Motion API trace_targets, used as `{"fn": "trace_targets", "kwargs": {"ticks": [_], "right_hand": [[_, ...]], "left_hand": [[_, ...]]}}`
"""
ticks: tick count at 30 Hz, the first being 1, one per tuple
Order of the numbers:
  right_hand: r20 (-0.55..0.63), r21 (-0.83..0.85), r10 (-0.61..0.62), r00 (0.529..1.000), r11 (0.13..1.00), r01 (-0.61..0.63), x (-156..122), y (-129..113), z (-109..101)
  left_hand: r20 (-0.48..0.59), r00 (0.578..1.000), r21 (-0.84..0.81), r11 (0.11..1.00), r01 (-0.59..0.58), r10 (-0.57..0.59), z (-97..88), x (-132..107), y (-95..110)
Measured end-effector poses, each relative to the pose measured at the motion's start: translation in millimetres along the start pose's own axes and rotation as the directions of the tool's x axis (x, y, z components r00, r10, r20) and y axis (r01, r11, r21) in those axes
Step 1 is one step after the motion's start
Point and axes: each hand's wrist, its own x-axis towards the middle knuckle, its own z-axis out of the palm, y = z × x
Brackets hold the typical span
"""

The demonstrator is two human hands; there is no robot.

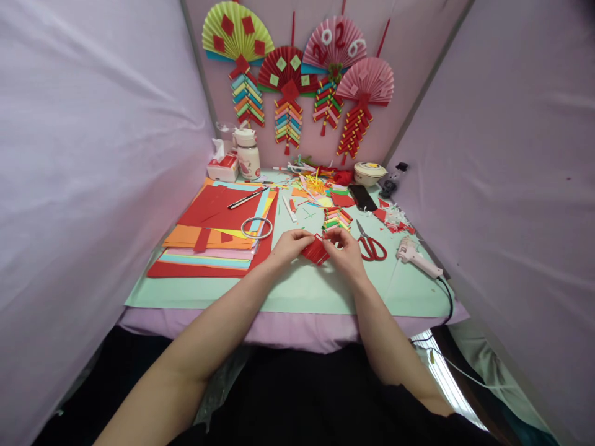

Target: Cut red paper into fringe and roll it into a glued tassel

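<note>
Between my two hands is a small piece of red paper [317, 253] with fine parallel lines that look like fringe cuts, and a thin pale strip shows along its top edge. My left hand [297, 241] pinches its left side between thumb and fingers. On the opposite side, my right hand [341, 244] grips the upper right edge. Just beyond my fingers lies a multicoloured string of rolled-paper firecrackers [337, 218]. Red-handled scissors [370, 248] rest close to my right hand, blades pointing away.
Stacked coloured paper [209, 204] covers the left, with a cutter knife [246, 199] and silver ring of tape [256, 228] on top. A glue gun [418, 259] with a cord lies right. Behind are paper scraps [313, 183], a phone [362, 198], a lidded bowl [369, 174] and a bottle [248, 158].
</note>
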Motion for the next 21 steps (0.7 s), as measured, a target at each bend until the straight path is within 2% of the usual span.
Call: {"fn": "trace_targets", "kwargs": {"ticks": [2,4,12,21], "right_hand": [[-0.005,-0.067,-0.104,0.995,0.992,0.104,-1.5,-2.5,0.3],[0.036,-0.087,-0.135,0.990,0.987,0.138,-2.8,-4.3,0.5],[0.083,-0.072,-0.111,0.990,0.991,0.117,-3.0,-2.2,1.8],[0.118,-0.115,-0.138,0.983,0.982,0.151,-5.2,-3.8,3.4]], "left_hand": [[0.029,0.999,0.067,0.997,-0.024,0.022,-1.5,-1.3,3.0],[0.055,0.998,0.100,0.995,-0.020,0.015,-2.3,-2.4,5.1],[0.034,0.999,0.035,0.999,0.027,-0.028,-0.8,-2.7,1.1],[-0.026,1.000,0.144,0.989,0.018,-0.015,0.8,-3.8,3.4]]}}
